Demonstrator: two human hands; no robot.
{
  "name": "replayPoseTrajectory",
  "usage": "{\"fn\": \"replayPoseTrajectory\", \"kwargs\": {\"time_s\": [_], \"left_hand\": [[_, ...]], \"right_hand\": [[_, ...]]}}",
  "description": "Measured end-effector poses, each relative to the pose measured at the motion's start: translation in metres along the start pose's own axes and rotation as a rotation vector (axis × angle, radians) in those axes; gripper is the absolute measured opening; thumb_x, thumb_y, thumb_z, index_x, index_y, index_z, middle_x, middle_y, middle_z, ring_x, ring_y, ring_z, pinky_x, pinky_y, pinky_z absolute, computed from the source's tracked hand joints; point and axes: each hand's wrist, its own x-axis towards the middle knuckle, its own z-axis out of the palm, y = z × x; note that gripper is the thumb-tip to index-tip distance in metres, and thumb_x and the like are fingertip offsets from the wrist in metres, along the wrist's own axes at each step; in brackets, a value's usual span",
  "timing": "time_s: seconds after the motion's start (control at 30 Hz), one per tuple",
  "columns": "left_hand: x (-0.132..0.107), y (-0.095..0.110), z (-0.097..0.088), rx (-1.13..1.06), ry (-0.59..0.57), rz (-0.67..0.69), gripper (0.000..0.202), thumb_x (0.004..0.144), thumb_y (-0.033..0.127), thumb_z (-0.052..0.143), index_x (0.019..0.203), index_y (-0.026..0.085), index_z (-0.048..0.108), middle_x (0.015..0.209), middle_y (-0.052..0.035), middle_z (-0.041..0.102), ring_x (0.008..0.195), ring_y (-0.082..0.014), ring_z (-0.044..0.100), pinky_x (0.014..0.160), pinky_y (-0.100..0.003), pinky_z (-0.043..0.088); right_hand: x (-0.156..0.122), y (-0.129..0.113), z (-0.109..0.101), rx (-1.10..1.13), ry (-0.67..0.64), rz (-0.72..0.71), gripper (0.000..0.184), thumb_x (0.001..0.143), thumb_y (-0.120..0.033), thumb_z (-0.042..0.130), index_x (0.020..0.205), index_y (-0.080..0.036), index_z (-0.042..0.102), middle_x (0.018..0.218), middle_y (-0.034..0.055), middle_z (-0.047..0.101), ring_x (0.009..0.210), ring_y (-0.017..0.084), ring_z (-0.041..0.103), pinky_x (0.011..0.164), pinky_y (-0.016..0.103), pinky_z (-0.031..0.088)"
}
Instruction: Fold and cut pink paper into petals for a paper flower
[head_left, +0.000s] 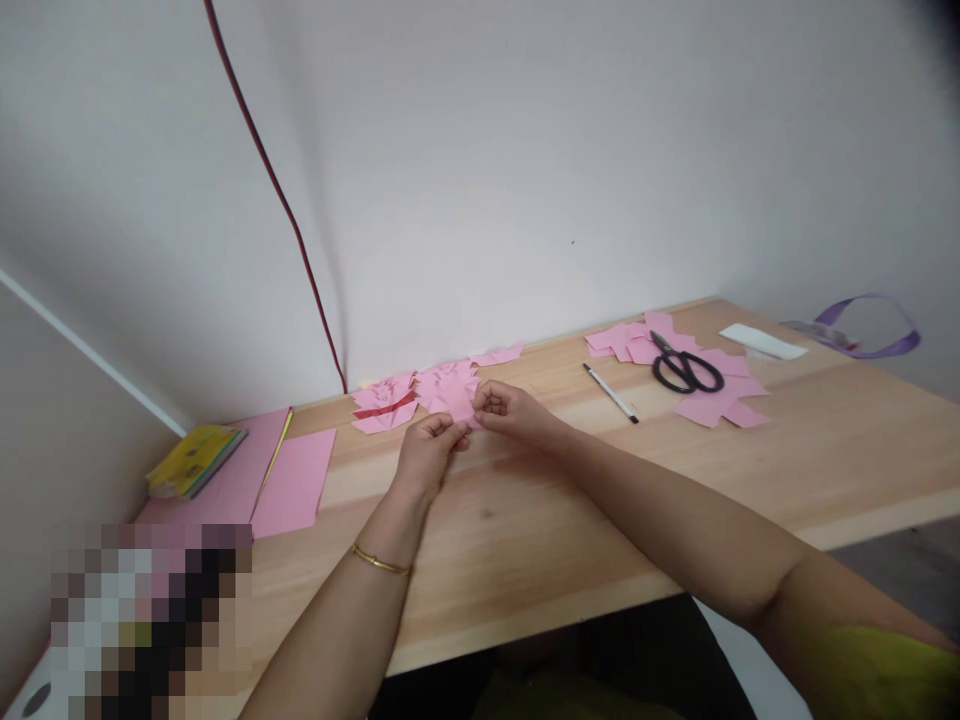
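Observation:
Both my hands meet over the far middle of the wooden table [675, 510]. My left hand [429, 450] and my right hand [510, 408] each pinch a small folded pink paper piece [461, 402] between thumb and fingers, fingers closed. Just behind it lie several folded pink paper shapes [439, 385] by the wall, one with a red strip [385, 406]. A thin gold bangle [381, 563] circles my left wrist.
Black scissors [686, 368] rest on pink paper scraps [712, 405] at the right, with a pen [611, 393] beside them. A white slip [763, 342] and purple ribbon [874, 335] lie far right. Pink sheets [294, 482] and a yellow booklet [195, 460] sit at the left. A red cord [277, 195] runs down the wall.

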Motion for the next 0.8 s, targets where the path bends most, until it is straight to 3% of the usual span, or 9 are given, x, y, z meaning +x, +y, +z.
{"fn": "replayPoseTrajectory", "kwargs": {"time_s": [0.47, 0.6, 0.8], "left_hand": [[-0.002, 0.002, 0.001, -0.080, -0.019, -0.017, 0.023, 0.067, 0.034, 0.071, 0.068, 0.013, 0.062, 0.064, -0.0011, 0.061, 0.055, -0.0086, 0.053, 0.058, -0.022, 0.041], [-0.003, 0.001, 0.003, -0.005, -0.039, -0.024, 0.025, 0.066, 0.036, 0.072, 0.068, 0.014, 0.061, 0.060, 0.0006, 0.057, 0.055, -0.0088, 0.050, 0.055, -0.021, 0.037], [-0.007, 0.009, 0.005, 0.141, -0.018, 0.075, 0.020, 0.066, 0.033, 0.071, 0.068, 0.015, 0.064, 0.060, 0.0016, 0.057, 0.057, -0.0093, 0.047, 0.055, -0.021, 0.033]], "right_hand": [[0.000, -0.001, -0.001, -0.002, 0.015, -0.002, 0.019, 0.066, -0.025, 0.062, 0.074, -0.017, 0.047, 0.068, -0.0049, 0.045, 0.059, 0.007, 0.043, 0.057, 0.022, 0.033], [0.000, 0.000, 0.001, 0.012, -0.009, 0.026, 0.019, 0.066, -0.024, 0.062, 0.075, -0.018, 0.047, 0.068, -0.0042, 0.048, 0.061, 0.008, 0.047, 0.058, 0.022, 0.036], [-0.003, 0.005, 0.005, 0.025, -0.096, -0.017, 0.018, 0.069, -0.023, 0.061, 0.077, -0.018, 0.047, 0.073, -0.0017, 0.054, 0.068, 0.010, 0.053, 0.065, 0.025, 0.042]]}}
